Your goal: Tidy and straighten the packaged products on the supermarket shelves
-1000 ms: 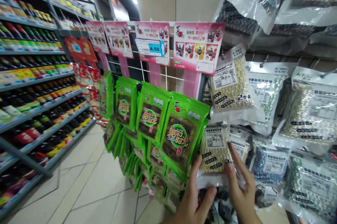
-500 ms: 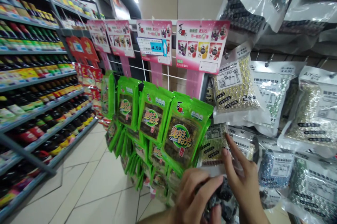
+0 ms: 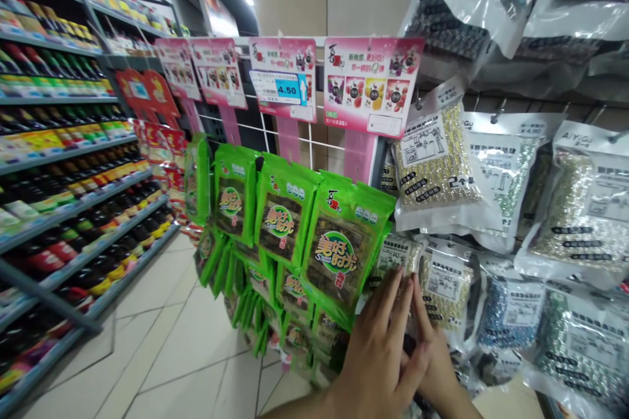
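My left hand (image 3: 376, 343) reaches up with its fingers stretched out, the tips over a clear bag of glittery cleaning sponges (image 3: 396, 252). Close against it is my right hand (image 3: 435, 360), its index finger extended between that bag and a gold-coloured sponge bag (image 3: 445, 281). The rest of the right fingers are partly covered by the left hand. Neither hand visibly grips a bag. Just left of the hands hang green seaweed snack packs (image 3: 339, 252). Above the fingertips, another gold sponge bag (image 3: 437, 157) hangs tilted from its hook.
More sponge bags, including a blue one (image 3: 514, 311) and a green one (image 3: 580, 337), hang at the right. Pink promotional cards (image 3: 373, 84) top the white wire rack (image 3: 289, 130). Bottle shelves (image 3: 73, 163) line the left side, across a tiled floor (image 3: 167, 353).
My left hand has uncurled and moved up, its fingers now straight over the sponge bag. My right hand has shifted slightly left and down, against the left hand. The view has shifted slightly.
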